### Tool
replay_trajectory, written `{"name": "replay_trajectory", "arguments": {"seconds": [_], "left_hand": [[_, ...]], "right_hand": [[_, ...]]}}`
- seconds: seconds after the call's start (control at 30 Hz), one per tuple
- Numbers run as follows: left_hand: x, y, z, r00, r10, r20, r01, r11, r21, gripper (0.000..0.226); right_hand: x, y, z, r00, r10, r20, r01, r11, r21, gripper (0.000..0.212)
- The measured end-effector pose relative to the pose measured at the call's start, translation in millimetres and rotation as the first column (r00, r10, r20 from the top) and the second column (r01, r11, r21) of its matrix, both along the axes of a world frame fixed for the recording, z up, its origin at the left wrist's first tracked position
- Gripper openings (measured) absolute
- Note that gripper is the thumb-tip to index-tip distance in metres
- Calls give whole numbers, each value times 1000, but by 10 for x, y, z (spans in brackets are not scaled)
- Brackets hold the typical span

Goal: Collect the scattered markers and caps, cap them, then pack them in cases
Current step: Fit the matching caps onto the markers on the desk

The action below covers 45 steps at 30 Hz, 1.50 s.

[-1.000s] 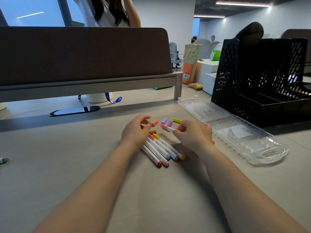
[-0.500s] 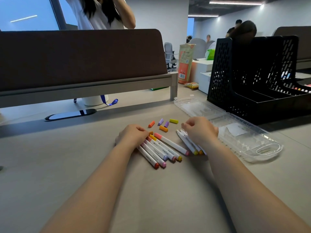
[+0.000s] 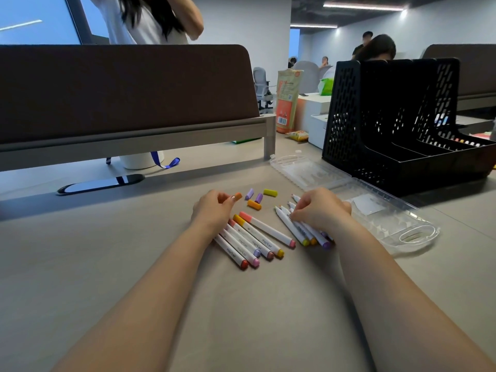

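Several capped white markers [image 3: 255, 238] lie side by side on the desk under my left wrist. My left hand [image 3: 214, 210] pinches a small orange cap [image 3: 237, 196] at its fingertips. Loose caps lie just beyond: two purple [image 3: 253, 196], one yellow [image 3: 270, 192], one orange [image 3: 254, 204]. My right hand [image 3: 320, 209] rests curled over a second bunch of uncapped markers [image 3: 298, 228], fingers on their barrels. The open clear plastic case [image 3: 397, 226] lies to the right of that hand.
A black mesh file rack [image 3: 397, 124] stands behind the case at the right. A brown desk divider [image 3: 120, 87] spans the back. A dark cable slot [image 3: 99, 183] sits at the far left. People stand and sit beyond the divider.
My right hand put down the pink-capped marker and dropped onto the uncapped bunch. My left hand left the capped group and picked up the orange cap.
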<state>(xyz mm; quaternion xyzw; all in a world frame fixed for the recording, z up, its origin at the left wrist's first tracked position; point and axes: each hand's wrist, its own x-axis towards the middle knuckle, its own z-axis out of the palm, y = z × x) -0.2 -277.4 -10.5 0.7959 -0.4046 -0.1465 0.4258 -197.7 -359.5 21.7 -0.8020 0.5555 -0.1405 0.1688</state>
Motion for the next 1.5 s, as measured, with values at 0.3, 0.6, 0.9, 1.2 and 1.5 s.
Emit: {"name": "replay_trajectory", "arguments": {"seconds": [0.3, 0.6, 0.9, 1.2, 1.5], "left_hand": [[-218, 152, 137, 980, -179, -88, 137, 924, -356, 15], [-201, 178, 128, 973, -177, -150, 94, 893, -441, 27], [-238, 186, 163, 975, -161, -154, 70, 876, -478, 24], [-213, 191, 160, 984, -94, -154, 14, 891, -454, 29], [-215, 194, 164, 981, -98, -167, 12, 891, -453, 24]], "right_hand": [[85, 73, -55, 991, 5, -133, -26, 988, -153, 27], [90, 233, 108, 734, 128, 667, -266, 958, 109, 9], [60, 219, 118, 676, 138, 724, -373, 911, 175, 3], [58, 169, 79, 692, 137, 709, -375, 907, 191, 4], [52, 182, 93, 674, 148, 724, -389, 904, 177, 3]]}}
